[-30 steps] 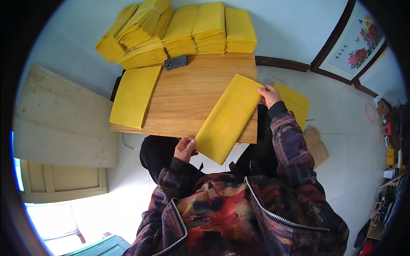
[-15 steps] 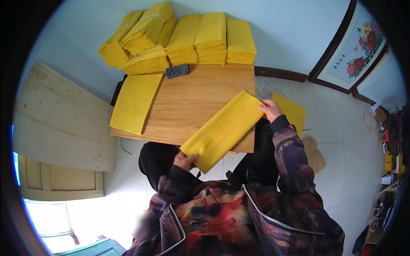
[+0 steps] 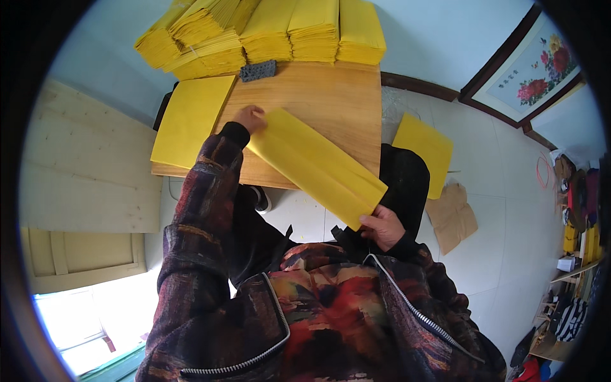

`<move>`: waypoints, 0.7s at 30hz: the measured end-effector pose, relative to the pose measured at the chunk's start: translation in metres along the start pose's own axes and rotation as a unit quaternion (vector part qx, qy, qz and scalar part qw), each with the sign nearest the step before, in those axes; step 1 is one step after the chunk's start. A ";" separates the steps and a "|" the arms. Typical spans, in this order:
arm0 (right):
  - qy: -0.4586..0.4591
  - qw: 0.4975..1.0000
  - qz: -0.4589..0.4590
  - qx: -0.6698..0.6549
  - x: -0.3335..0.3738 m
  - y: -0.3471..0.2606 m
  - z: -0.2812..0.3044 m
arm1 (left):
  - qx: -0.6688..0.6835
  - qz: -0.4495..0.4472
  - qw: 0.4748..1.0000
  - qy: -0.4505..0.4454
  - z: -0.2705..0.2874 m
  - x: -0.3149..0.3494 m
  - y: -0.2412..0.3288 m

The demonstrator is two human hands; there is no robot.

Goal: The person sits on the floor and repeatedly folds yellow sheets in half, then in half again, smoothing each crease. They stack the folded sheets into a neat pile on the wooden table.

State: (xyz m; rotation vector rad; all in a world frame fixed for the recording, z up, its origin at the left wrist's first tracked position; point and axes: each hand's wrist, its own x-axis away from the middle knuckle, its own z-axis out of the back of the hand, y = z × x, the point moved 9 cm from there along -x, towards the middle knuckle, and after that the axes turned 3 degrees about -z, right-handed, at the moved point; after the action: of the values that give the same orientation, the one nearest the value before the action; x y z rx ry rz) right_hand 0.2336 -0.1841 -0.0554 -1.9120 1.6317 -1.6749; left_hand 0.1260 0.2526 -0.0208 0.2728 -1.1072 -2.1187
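To the far left, from where I stand, is a pale wooden board (image 3: 89, 159); next comes the wooden counter (image 3: 337, 95), with a flat yellow pile (image 3: 191, 121) on its left side. Thick yellow stacks (image 3: 312, 32) line its back edge, and a dark grey block (image 3: 258, 70) sits just in front of them. To the right of the flat pile, the person's left hand (image 3: 250, 119) is blurred, its fingers curled at the far left end of a long yellow sheet (image 3: 318, 165); I can't tell whether they pinch it or only touch it. That sheet slants across the counter's front edge, its far part above the wood, its near right end out over the person's lap. There the fingers of the right hand (image 3: 384, 227) grip the short edge, thumb on top. Past the dark-trousered knee (image 3: 407, 175) are another yellow piece (image 3: 425, 156) and, just beside it, a creased brown paper (image 3: 453, 218). Farther right come a framed flower picture (image 3: 531, 70) and crowded shelves (image 3: 576, 270).
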 end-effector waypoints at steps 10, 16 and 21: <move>-0.118 0.986 -0.117 0.014 -0.025 0.050 -0.052 | 0.353 0.011 0.931 0.096 -0.082 0.206 0.037; -0.178 0.979 -0.079 0.050 -0.024 0.046 -0.057 | 0.488 0.159 0.856 -0.066 -0.193 0.232 0.026; -0.078 0.996 -0.029 -0.011 -0.012 0.025 -0.019 | 0.530 0.180 0.827 -0.051 -0.199 0.215 0.027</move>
State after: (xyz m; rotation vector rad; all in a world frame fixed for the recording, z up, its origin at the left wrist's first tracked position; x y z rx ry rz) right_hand 0.2059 -0.1755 -0.0730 -2.0626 1.5577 -1.4901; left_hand 0.0814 -0.0292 -0.0920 0.4083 -2.1280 -1.0078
